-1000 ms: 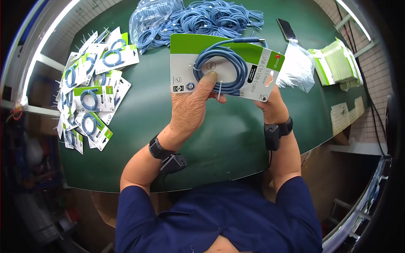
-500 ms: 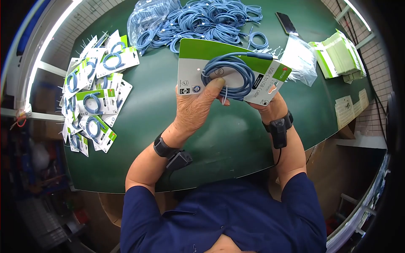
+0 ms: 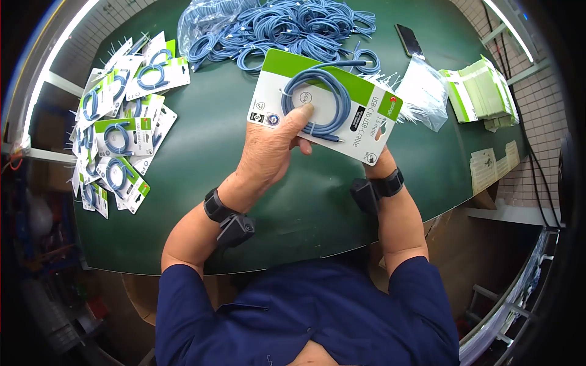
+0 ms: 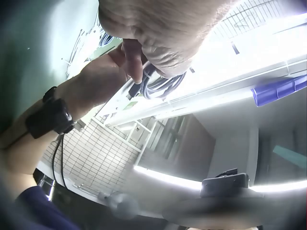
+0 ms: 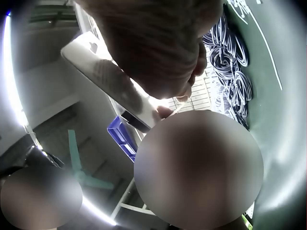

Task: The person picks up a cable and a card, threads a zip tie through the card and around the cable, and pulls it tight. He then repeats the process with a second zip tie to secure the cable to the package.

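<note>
My left hand (image 3: 271,140) holds a green-and-white USB-C cable card (image 3: 372,100) above the table, thumb pressed on its front. A coiled blue cable (image 3: 345,107) lies against the card, its plug ends at the top and bottom. A small white cable tie (image 3: 312,129) loops round the coil beside the thumb. Behind the card's right part is my right hand (image 5: 153,52), mostly hidden in the head view. In the right wrist view its fingers curl at the back of the card, pinching a thin pale tie end. The left wrist view shows the coil (image 4: 165,87) under the left hand.
Finished cable cards (image 3: 116,137) are heaped at the left of the green table (image 3: 201,134). Loose coiled cables (image 3: 293,27) and a plastic bag (image 3: 210,21) lie at the back. At right are a phone (image 3: 409,41), a bag of white ties (image 3: 424,91) and stacked cards (image 3: 479,91).
The card has tilted, its right end dropping lower. The right hand has moved down and left behind it. The cable tie's loop at the front looks smaller than before.
</note>
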`<state>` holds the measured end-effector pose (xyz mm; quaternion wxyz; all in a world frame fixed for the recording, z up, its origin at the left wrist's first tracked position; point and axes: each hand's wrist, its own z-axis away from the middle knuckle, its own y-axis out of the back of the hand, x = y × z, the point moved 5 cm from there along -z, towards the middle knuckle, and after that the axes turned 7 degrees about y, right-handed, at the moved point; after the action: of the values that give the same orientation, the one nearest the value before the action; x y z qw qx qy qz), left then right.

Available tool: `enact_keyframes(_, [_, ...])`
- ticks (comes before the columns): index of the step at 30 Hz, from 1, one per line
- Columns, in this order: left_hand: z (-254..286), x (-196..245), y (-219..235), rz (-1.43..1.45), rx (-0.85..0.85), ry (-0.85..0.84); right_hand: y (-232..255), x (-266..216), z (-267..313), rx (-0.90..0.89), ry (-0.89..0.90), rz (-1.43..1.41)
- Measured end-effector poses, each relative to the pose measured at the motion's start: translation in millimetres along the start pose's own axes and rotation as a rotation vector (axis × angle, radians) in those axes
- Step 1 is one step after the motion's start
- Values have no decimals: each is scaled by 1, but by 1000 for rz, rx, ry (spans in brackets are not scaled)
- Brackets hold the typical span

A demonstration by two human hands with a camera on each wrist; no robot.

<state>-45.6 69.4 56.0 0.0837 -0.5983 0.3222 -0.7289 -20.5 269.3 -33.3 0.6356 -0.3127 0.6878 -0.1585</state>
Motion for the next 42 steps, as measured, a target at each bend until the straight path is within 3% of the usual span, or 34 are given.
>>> enact_keyframes(4, [-3, -6, 7, 21, 15, 73, 38, 33, -2, 63, 1, 147])
enact_keyframes(8, [-4, -8, 11, 30, 22, 100, 35, 50, -21, 14, -60, 152])
enact_keyframes(11, [-5, -10, 13, -27, 73, 126, 1, 27, -31, -285, 149, 47])
enact_keyframes(12, [-5, -9, 13, -28, 69, 118, -9, 23, -32, -291, 154, 51])
enact_keyframes(15, [-7, -12, 13, -9, 22, 220, -27, 15, -33, 125, 3, -394])
enact_keyframes(16, [-7, -13, 14, -13, 10, 207, -22, 11, -43, 114, 15, -387])
enact_keyframes(19, [-7, -20, 17, -74, -21, 260, -8, -18, -80, -226, 331, 360])
enact_keyframes(23, [-7, -16, 15, -98, 1, 143, -31, -40, -74, -92, 260, 91])
enact_keyframes(28, [-9, -11, 17, -86, 61, 82, -42, -56, -67, -175, 146, 102])
enact_keyframes(31, [-8, -8, 21, -59, 133, 89, -36, -60, -67, 39, 123, -42])
enact_keyframes(36, [-15, -9, 34, -32, 225, 56, -58, -71, -60, 154, 181, 20])
enact_keyframes(39, [-16, -10, 35, 1, 221, 53, -61, -72, -58, 114, 441, 783])
enact_keyframes(42, [-19, 0, 36, -39, 200, 50, -59, -75, -55, 166, 435, 849])
